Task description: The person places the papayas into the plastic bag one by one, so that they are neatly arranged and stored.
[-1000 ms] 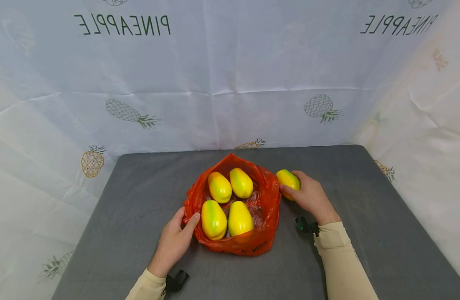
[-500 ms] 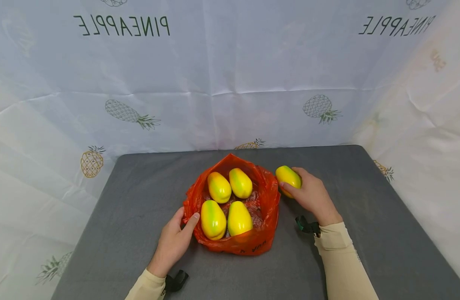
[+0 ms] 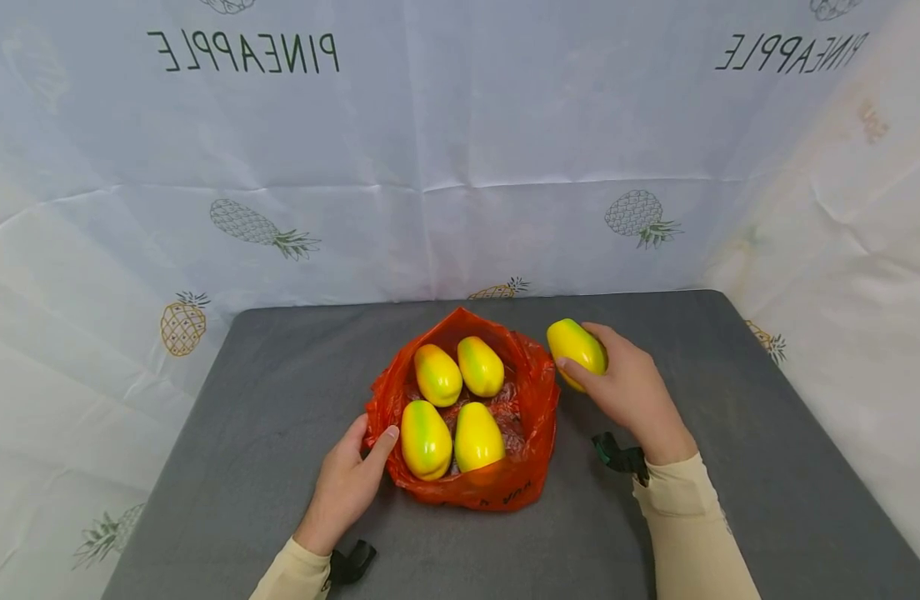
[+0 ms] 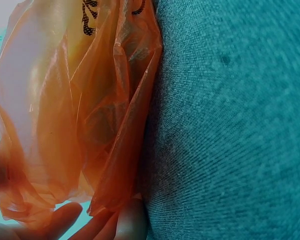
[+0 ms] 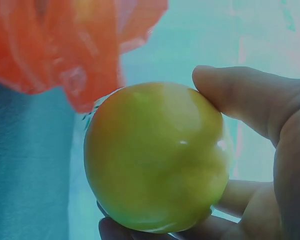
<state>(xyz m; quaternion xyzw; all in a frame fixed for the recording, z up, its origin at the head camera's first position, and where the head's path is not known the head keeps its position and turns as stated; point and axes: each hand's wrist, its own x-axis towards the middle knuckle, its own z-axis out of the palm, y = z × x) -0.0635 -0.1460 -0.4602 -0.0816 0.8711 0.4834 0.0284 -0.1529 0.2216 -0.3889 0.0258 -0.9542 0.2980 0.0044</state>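
Observation:
A red plastic bag stands with its mouth spread wide, and several glossy yellow-green papayas lie inside it. At the bag's left rim, my left hand grips the plastic, thumb over the edge and fingers outside. The left wrist view shows those fingers at the crinkled bag wall. Just right of the bag, my right hand holds another papaya between thumb and fingers. In the right wrist view this papaya appears end-on, close to the bag's edge.
The bag sits on a grey cloth-covered table. Behind and at both sides hangs a white curtain printed with pineapples. A black strap mount is on the right wrist, another on the left.
My right hand has raised its papaya slightly and tilted it beside the bag's right rim. The left hand, the bag and the papayas inside stay where they were.

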